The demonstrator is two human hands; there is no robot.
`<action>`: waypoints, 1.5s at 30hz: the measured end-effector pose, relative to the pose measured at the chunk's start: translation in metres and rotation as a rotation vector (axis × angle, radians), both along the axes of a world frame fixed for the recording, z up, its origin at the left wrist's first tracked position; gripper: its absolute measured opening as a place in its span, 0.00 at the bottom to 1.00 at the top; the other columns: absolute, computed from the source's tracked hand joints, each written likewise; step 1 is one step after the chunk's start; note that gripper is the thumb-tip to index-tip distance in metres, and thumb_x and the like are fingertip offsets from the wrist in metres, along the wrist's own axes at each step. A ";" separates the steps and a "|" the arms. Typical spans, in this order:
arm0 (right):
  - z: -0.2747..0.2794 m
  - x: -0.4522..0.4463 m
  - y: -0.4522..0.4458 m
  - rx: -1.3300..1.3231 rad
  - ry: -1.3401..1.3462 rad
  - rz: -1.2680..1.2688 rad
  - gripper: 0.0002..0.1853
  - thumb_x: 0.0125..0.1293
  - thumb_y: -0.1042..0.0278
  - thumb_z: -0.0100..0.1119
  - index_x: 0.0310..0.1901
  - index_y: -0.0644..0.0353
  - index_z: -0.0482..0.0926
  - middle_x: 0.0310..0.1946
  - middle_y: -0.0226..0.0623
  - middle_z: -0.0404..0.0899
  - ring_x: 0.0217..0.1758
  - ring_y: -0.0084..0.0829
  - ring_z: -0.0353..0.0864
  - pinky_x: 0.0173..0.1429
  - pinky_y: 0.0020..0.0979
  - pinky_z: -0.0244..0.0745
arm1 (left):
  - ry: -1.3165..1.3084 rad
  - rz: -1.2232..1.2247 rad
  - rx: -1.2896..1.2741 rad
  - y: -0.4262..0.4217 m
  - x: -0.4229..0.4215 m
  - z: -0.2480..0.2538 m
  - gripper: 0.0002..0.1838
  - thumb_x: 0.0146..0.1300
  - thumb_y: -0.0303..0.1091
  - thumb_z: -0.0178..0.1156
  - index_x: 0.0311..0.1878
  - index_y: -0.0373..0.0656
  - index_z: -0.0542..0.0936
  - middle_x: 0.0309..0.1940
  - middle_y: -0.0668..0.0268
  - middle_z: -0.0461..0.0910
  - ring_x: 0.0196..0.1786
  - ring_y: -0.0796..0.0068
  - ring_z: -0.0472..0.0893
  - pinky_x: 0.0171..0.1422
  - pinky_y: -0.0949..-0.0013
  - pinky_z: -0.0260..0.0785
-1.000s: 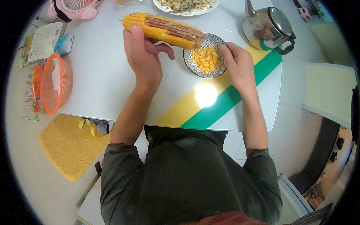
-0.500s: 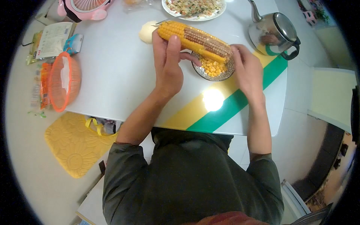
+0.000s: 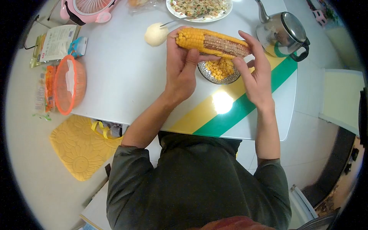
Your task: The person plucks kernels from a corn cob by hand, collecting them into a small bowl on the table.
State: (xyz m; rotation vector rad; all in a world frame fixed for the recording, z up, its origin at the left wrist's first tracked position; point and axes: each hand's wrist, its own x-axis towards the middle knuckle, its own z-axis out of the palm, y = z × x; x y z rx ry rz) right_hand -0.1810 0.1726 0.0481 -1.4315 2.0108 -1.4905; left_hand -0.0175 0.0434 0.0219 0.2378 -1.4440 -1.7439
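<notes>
A corn cob (image 3: 211, 42), part of its side stripped of kernels, is held level above a small patterned bowl (image 3: 227, 79). Loose yellow corn kernels (image 3: 220, 70) lie in that bowl, its far side hidden by the cob. My left hand (image 3: 181, 74) is closed round the cob's left end, thumb on the near side. At the other end, my right hand (image 3: 257, 73) has its thumb at the cob's lower edge and its index finger above, round the tip. A pale round bun (image 3: 156, 34) sits left of the cob.
Behind the cob is a plate of chopped food (image 3: 199, 9) with a metal utensil (image 3: 180, 20) at its rim. A metal kettle (image 3: 281, 32) stands right. An orange basket (image 3: 78, 90), food packets (image 3: 57, 42) and a pink fan (image 3: 89, 9) are on the left.
The cob has shifted slightly right and nearer me, turned more level. My right index finger has lifted above the tip, and the right thumb has come to the lower edge.
</notes>
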 end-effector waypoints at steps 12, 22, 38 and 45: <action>-0.012 -0.003 -0.005 -0.123 -0.227 0.028 0.23 0.76 0.72 0.67 0.70 0.58 0.78 0.56 0.32 0.81 0.56 0.24 0.80 0.52 0.26 0.83 | -0.032 -0.022 0.027 0.006 -0.001 0.010 0.27 0.86 0.33 0.52 0.79 0.34 0.58 0.67 0.49 0.74 0.68 0.55 0.83 0.69 0.51 0.86; -0.007 -0.001 -0.004 -0.096 -0.287 -0.012 0.24 0.78 0.75 0.64 0.73 0.60 0.74 0.57 0.34 0.80 0.55 0.25 0.80 0.54 0.26 0.82 | -0.157 0.064 0.077 0.004 0.003 0.020 0.22 0.85 0.34 0.52 0.72 0.27 0.73 0.61 0.48 0.82 0.59 0.58 0.89 0.53 0.61 0.93; -0.006 0.000 -0.008 -0.278 -0.164 0.022 0.33 0.70 0.80 0.70 0.75 0.60 0.72 0.66 0.38 0.78 0.62 0.28 0.81 0.54 0.27 0.83 | -0.534 -0.238 0.232 -0.005 0.017 0.033 0.30 0.85 0.52 0.49 0.73 0.36 0.78 0.43 0.63 0.88 0.32 0.84 0.83 0.27 0.85 0.67; -0.005 0.001 -0.004 -0.349 0.079 -0.004 0.16 0.66 0.80 0.74 0.55 0.62 0.85 0.51 0.37 0.85 0.45 0.25 0.82 0.41 0.24 0.78 | -0.469 -0.130 0.168 -0.001 0.013 0.029 0.30 0.88 0.53 0.47 0.75 0.37 0.76 0.42 0.68 0.84 0.32 0.87 0.78 0.29 0.82 0.65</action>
